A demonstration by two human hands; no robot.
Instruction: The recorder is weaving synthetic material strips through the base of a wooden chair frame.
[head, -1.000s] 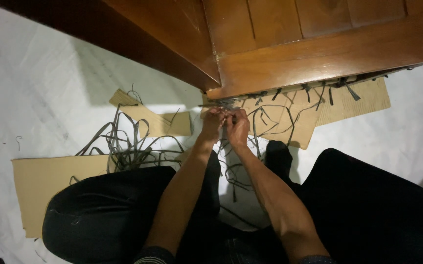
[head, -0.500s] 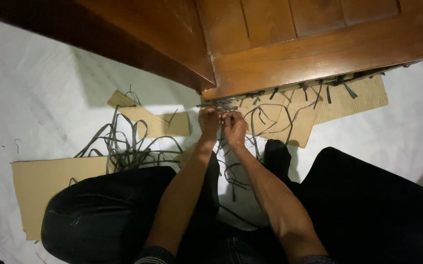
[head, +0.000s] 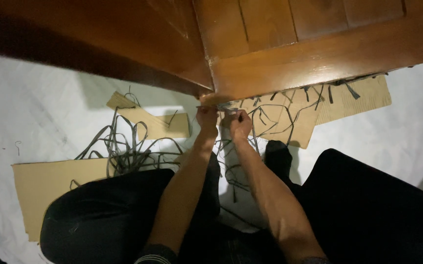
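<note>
While outstretched side by side, both hands pinching grey strips under wooden edge.

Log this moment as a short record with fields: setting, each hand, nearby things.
setting: white floor, seen from above, beside the bottom corner of a wooden door
left hand: at the door's lower corner, fingers pinched on thin dark strips
right hand: close beside the left, also gripping the strips under the door edge
loose strips pile: tangled on the floor, left of the arms
cardboard pieces: flat on the floor, more under the door edge
legs: dark trousers, knees apart
</note>
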